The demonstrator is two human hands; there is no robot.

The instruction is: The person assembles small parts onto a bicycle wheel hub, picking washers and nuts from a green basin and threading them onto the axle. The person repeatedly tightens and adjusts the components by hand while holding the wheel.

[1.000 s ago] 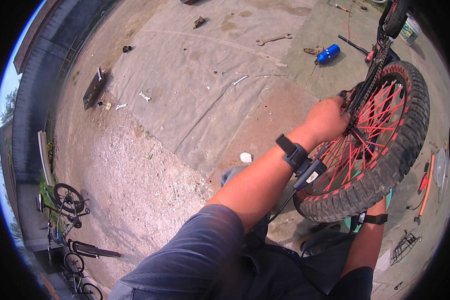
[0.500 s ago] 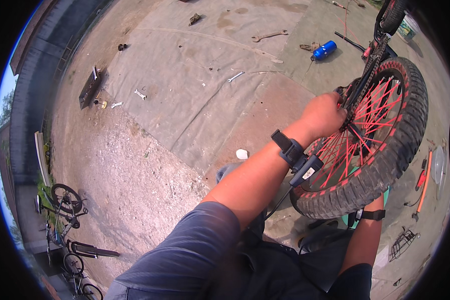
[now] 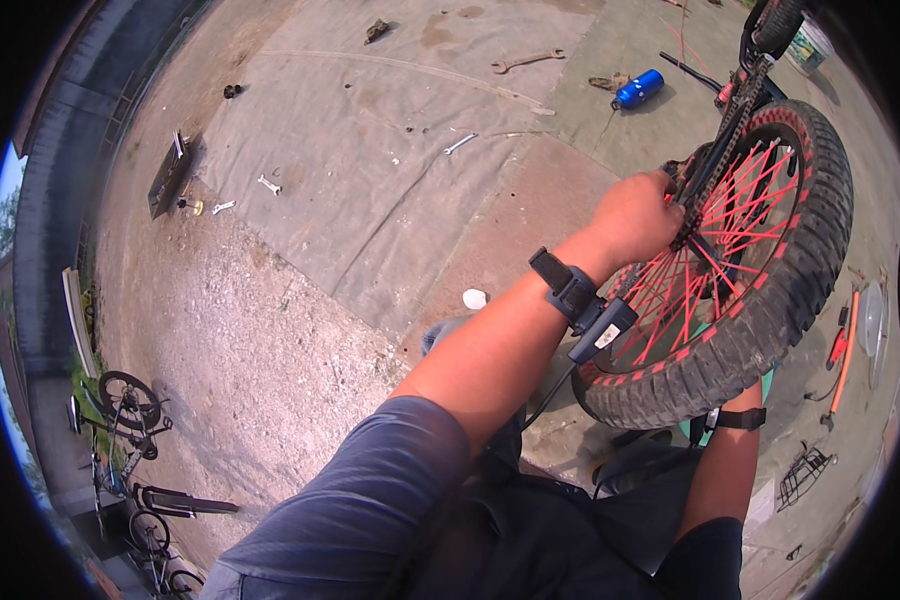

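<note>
A bicycle wheel stands at the right, with a knobby black tyre (image 3: 690, 390) and red spokes (image 3: 670, 290). My left hand (image 3: 635, 218) is at the wheel's hub, beside the chain (image 3: 735, 118) and the black frame. Its fingers curl in toward the axle, and their tips and whatever they grip are hidden. A black strap with a small device (image 3: 575, 300) is on my left wrist. My right forearm (image 3: 725, 470) reaches up behind the lower tyre, a black band on its wrist. The right hand itself is hidden by the wheel.
Wrenches (image 3: 528, 62) and a blue bottle (image 3: 638, 90) lie on the ground sheet ahead. An open toolbox (image 3: 170, 175) stands at the left, other bicycles (image 3: 130, 400) farther down. An orange-handled tool (image 3: 843, 350) and a black wire rack (image 3: 805, 475) lie at right.
My view has shifted slightly, so the scene sits a little further left and up. My left hand stays at the hub and the right arm stays behind the tyre.
</note>
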